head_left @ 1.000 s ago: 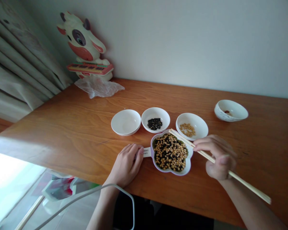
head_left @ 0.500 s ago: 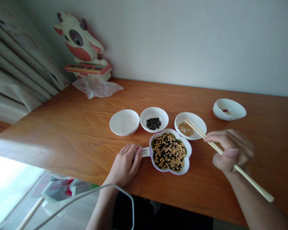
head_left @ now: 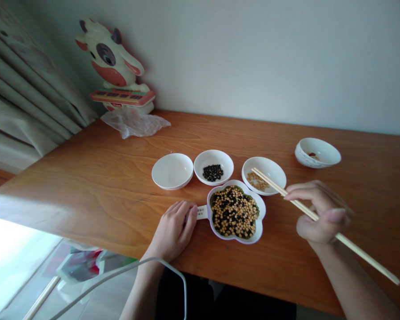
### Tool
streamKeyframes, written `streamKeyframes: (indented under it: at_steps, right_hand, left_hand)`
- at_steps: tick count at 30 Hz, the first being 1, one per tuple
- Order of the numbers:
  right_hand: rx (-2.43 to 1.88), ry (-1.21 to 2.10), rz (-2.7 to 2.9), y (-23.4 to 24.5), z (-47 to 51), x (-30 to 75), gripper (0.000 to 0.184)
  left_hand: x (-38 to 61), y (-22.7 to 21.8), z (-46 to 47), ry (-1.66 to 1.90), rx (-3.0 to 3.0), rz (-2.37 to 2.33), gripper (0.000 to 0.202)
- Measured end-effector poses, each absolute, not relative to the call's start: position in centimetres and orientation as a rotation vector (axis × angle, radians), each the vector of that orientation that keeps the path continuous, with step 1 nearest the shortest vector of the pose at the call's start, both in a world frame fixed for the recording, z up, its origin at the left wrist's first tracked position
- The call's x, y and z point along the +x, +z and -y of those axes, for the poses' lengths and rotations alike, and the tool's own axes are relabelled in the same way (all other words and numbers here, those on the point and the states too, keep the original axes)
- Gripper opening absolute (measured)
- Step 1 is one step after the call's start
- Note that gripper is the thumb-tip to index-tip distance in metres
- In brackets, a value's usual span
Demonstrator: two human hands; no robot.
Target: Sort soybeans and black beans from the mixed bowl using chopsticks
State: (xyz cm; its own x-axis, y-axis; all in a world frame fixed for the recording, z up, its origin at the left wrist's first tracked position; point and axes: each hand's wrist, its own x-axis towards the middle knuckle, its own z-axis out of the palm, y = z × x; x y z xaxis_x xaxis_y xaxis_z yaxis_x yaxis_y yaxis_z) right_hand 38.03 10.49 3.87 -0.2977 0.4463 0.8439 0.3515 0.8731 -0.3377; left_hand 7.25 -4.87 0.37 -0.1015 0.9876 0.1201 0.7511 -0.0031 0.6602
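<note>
My left hand (head_left: 176,229) is closed round the handle of a flower-shaped white and lilac pan (head_left: 260,229) resting on the table. Mixed soybeans (head_left: 235,211), black beans and small green beans fill the pan. In my right hand (head_left: 322,213) is a pair of chopsticks (head_left: 300,205), tips close together over the soybeans in the right white bowl (head_left: 274,168). Whether the tips hold a bean is too small to tell. The middle white bowl (head_left: 225,160) holds black beans (head_left: 212,172). Beside it, the left white bowl (head_left: 172,170) has nothing visible in it.
Farther back on the right stands a patterned white bowl (head_left: 328,155) with a few small reddish-brown pieces. A cow-shaped toy keyboard (head_left: 120,75) and a clear plastic bag (head_left: 136,124) are at the back left. A grey cable (head_left: 120,269) crosses in front of my left forearm.
The chopstick tips have shifted slightly left over the soybeans, and the rear ends have swung out to the right. My left hand and the pan stay put.
</note>
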Motion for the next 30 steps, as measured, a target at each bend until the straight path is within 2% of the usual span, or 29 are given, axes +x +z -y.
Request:
streamKeyframes:
  at_steps: [8,17,25,30]
  right_hand:
    - [-0.541,0.409,2.104,2.8,-8.6,36.2,0.068]
    - [-0.729,0.609,2.105,2.8,-8.3,35.9,0.071]
    - [-0.778,0.538,2.133,3.0,-7.8,35.4,0.064]
    - [-0.726,0.455,2.153,3.3,-7.8,35.1,0.048]
  left_hand:
    - [7.3,0.4,4.8,0.838,1.805,-1.904,0.030]
    - [7.3,0.6,4.9,0.825,1.814,-1.917,0.029]
    - [7.3,0.6,4.9,0.828,1.817,-1.918,0.029]
    - [7.3,0.6,4.9,0.827,1.818,-1.918,0.029]
